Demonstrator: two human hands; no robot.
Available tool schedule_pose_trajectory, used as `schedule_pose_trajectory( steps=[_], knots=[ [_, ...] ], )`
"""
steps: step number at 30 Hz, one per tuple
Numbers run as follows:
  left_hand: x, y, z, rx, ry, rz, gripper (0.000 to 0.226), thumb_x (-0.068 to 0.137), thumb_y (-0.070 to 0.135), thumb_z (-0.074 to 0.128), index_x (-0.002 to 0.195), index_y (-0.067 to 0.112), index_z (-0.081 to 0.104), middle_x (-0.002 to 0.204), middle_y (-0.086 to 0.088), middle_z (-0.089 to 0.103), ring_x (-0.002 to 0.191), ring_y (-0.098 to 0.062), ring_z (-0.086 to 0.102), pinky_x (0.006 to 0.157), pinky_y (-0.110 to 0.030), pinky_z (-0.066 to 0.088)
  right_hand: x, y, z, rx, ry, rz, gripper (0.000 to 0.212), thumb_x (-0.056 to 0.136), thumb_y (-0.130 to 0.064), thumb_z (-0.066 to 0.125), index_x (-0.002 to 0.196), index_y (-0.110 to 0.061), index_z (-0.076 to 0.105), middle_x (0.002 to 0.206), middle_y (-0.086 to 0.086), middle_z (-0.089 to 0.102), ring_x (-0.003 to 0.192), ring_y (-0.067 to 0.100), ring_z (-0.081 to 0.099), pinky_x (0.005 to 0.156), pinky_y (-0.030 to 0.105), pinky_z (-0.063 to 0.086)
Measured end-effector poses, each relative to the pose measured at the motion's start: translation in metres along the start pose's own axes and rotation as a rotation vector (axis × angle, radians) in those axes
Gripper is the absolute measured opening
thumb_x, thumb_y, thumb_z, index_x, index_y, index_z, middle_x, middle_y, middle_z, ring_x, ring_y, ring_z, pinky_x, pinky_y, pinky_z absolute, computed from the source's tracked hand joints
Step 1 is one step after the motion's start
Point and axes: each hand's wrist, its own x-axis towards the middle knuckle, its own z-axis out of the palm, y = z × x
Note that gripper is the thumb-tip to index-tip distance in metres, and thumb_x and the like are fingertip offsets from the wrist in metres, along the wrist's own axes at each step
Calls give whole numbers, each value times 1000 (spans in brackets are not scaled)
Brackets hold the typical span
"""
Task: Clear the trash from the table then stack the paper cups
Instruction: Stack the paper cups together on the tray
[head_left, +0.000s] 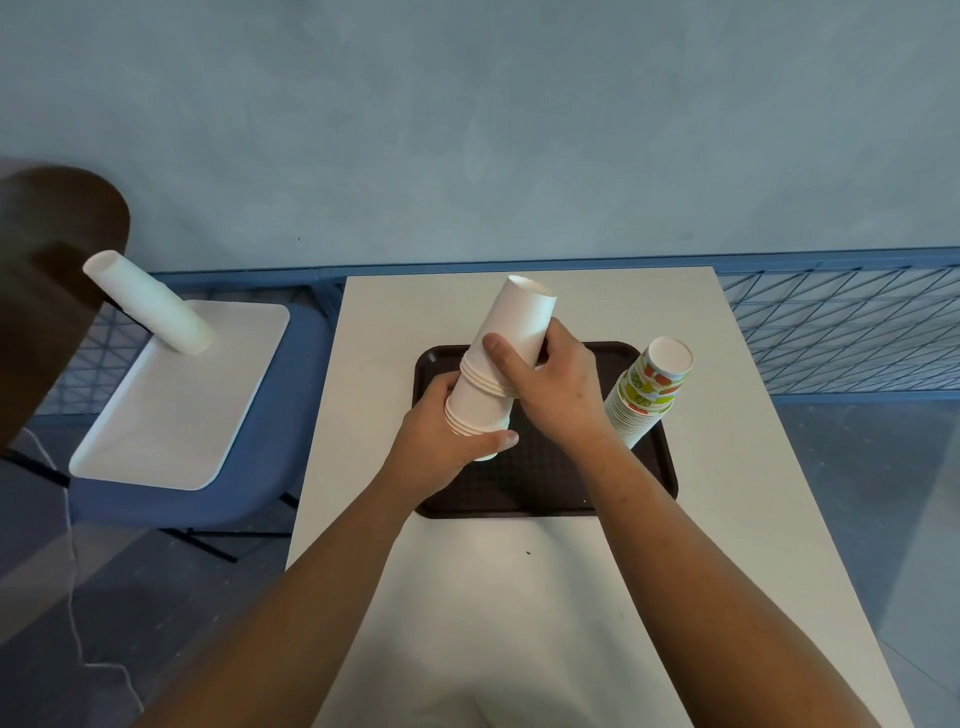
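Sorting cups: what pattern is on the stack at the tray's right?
Patterned stack: green and orange-red shapes on white; head view.

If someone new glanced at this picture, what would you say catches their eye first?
First, the tilted white cup stack at the centre, gripped by the left hand low down and the right hand higher up, over the dark tray. Next, the printed cup stack, upside down on that tray's right side. Off to the left, a second white stack stands on a white tray on a blue chair.
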Motion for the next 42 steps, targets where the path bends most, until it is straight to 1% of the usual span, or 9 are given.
schedule_pose_trajectory(
  steps=[2,11,17,22,25,30,34,37,42],
  knots=[
    [0,-2,-1,2,-9,-11,77,68,45,94,131,36,51,114,19,65,102,-1,64,73,-11,47,3,-1,-2,57,69,22,43,88,-55,71,105,-17,61,90,-11,67,79,-2,63,62,11,46],
    [14,-15,1,-40,23,-19,78,66,48,95,130,33,53,115,13,64,106,-12,65,81,-23,58,47,24,-7,179,369,140,54,89,-52,70,127,-18,50,113,-6,65,97,8,64,78,22,50],
    [26,-17,3,-69,37,-13,75,68,47,94,129,36,53,115,15,65,106,-11,66,86,-28,58,74,58,9,18,279,197,66,86,-44,73,137,-20,38,129,1,60,110,20,60,92,38,54],
    [33,-15,6,-91,26,-17,77,68,48,93,133,33,54,116,13,65,107,-12,66,86,-29,60,80,89,25,-81,92,291,79,84,-38,77,146,-24,30,139,4,55,124,27,57,98,40,50],
    [32,-14,7,-98,19,-23,76,69,48,93,133,33,54,115,14,66,106,-10,66,85,-27,59,73,97,31,-139,102,276,90,80,-49,79,151,-26,28,150,3,45,139,27,43,111,44,42],
    [27,-15,14,-118,28,-46,78,71,47,92,135,33,51,118,13,64,107,-11,65,84,-24,60,37,79,33,-89,294,-21,45,97,-50,49,132,-24,49,135,-3,50,129,18,41,106,45,44],
    [25,-12,24,-126,50,-59,82,65,47,94,133,30,53,116,12,67,105,-12,67,83,-27,59,18,53,24,244,51,-81,32,101,-42,41,113,-20,61,109,-6,63,104,10,60,86,29,51],
    [25,-8,28,-155,66,-77,80,61,53,95,129,33,58,111,12,73,101,-8,72,77,-26,62,10,37,16,248,-184,-34,38,94,-48,54,121,-21,56,111,-10,62,103,-1,59,82,13,48],
    [21,-4,30,-106,47,-40,80,68,36,95,135,28,52,116,11,69,104,-10,70,82,-26,60,6,33,11,-8,-236,-39,40,87,-45,75,113,-30,48,112,-4,61,100,9,61,79,27,55]
  ],
)
